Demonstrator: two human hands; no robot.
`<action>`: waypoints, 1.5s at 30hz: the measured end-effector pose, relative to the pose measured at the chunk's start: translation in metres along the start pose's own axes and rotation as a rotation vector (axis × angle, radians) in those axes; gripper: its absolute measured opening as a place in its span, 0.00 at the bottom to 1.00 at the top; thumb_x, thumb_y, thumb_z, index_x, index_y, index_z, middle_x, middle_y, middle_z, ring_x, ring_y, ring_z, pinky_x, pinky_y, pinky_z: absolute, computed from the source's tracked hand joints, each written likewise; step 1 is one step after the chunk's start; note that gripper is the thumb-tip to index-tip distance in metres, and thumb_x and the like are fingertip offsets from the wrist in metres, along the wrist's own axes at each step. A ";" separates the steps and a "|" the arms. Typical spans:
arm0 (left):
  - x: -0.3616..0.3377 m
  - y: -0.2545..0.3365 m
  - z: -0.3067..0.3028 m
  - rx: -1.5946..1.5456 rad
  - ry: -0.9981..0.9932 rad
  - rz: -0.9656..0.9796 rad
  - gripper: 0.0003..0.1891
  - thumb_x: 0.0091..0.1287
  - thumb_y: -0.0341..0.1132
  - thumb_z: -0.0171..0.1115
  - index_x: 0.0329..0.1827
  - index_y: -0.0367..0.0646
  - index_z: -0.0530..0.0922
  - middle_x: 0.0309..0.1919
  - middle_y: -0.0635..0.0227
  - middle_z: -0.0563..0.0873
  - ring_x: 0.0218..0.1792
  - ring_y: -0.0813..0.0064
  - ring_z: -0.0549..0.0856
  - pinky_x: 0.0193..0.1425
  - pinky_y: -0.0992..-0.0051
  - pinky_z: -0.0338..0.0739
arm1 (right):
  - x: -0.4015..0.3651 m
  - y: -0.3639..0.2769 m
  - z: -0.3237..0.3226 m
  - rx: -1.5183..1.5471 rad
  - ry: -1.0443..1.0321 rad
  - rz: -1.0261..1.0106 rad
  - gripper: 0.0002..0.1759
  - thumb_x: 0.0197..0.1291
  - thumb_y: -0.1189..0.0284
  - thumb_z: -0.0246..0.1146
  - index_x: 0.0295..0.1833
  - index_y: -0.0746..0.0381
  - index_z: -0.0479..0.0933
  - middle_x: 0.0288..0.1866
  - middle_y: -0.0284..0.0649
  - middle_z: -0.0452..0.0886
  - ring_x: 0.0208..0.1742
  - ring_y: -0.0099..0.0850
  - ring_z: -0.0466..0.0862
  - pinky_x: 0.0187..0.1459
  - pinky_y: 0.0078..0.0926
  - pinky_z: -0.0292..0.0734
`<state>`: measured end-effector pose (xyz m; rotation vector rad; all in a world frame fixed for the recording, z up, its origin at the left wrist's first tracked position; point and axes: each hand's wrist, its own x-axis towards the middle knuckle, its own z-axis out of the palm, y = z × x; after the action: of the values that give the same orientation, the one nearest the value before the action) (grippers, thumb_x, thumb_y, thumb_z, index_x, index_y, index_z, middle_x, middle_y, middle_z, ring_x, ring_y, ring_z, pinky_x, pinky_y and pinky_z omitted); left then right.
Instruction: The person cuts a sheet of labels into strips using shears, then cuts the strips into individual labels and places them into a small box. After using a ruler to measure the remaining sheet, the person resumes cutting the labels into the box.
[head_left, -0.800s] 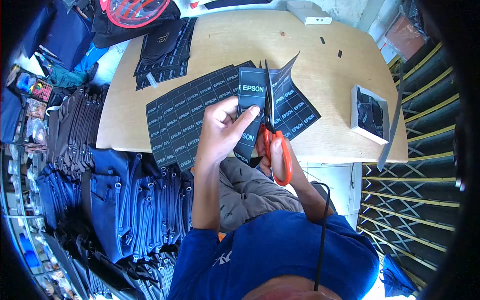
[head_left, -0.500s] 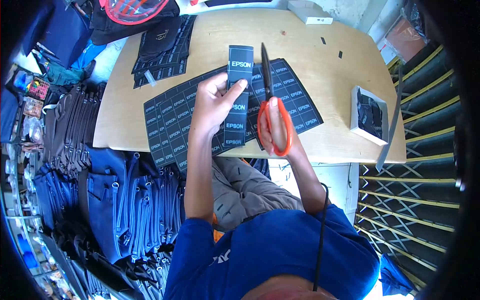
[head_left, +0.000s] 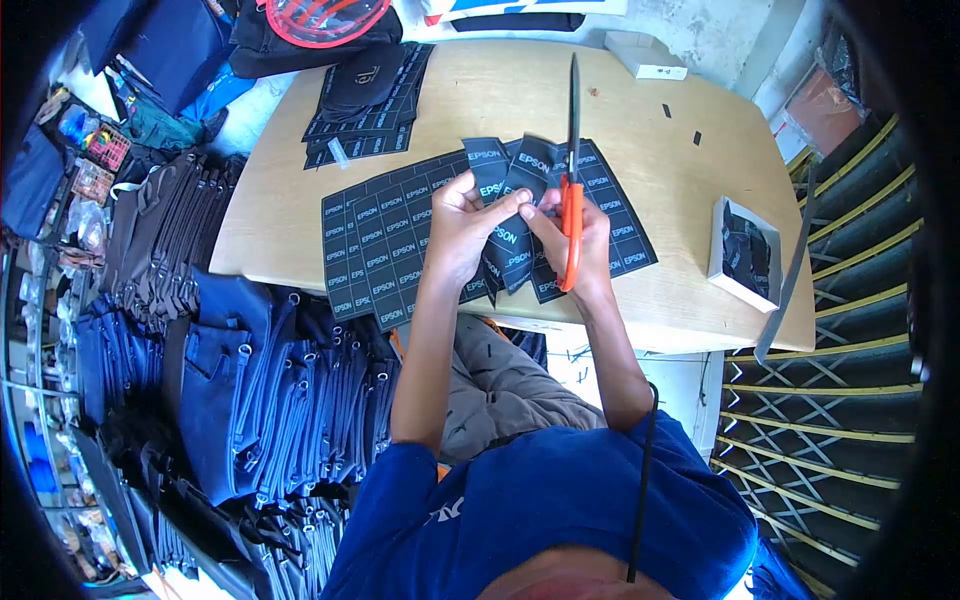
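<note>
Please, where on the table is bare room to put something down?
The table has two bare patches: one between the printed sheets and the open box at right, another between the cap and the scissors' blades. It is crowded at the front middle, where the left hand and right hand are over the sheets.

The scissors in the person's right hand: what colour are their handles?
The handles are bright orange; the head view shows this best.

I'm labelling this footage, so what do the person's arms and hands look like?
Short blue sleeves leave both forearms bare; the left hand and right hand wear no gloves. A thin black cable runs over the blue shirt.
</note>
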<state>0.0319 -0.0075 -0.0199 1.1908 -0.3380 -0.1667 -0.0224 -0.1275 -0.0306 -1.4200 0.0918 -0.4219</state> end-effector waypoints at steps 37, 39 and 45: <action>-0.021 -0.014 -0.090 0.837 0.285 0.265 0.13 0.59 0.30 0.65 0.47 0.44 0.75 0.33 0.59 0.84 0.26 0.75 0.82 0.30 0.76 0.75 | 0.032 -0.035 -0.061 -0.851 0.471 -0.185 0.25 0.42 0.59 0.75 0.34 0.68 0.74 0.24 0.47 0.79 0.26 0.40 0.82 0.32 0.33 0.75; -0.014 -0.028 -0.081 0.912 0.132 0.367 0.08 0.59 0.28 0.62 0.41 0.41 0.79 0.36 0.58 0.83 0.30 0.69 0.83 0.33 0.74 0.76 | 0.026 -0.016 -0.041 -0.899 0.259 -0.297 0.29 0.38 0.56 0.77 0.36 0.68 0.73 0.28 0.49 0.80 0.28 0.42 0.83 0.32 0.34 0.75; -0.019 -0.055 -0.046 1.347 0.050 0.518 0.13 0.61 0.36 0.60 0.48 0.50 0.82 0.51 0.60 0.76 0.51 0.61 0.73 0.51 0.61 0.66 | 0.027 0.026 -0.016 -1.075 -0.101 -0.209 0.33 0.36 0.54 0.77 0.38 0.70 0.73 0.28 0.51 0.81 0.32 0.47 0.84 0.34 0.40 0.77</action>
<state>0.0328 0.0183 -0.0893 2.3578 -0.7492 0.6521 0.0035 -0.1491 -0.0535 -2.5220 0.0917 -0.4943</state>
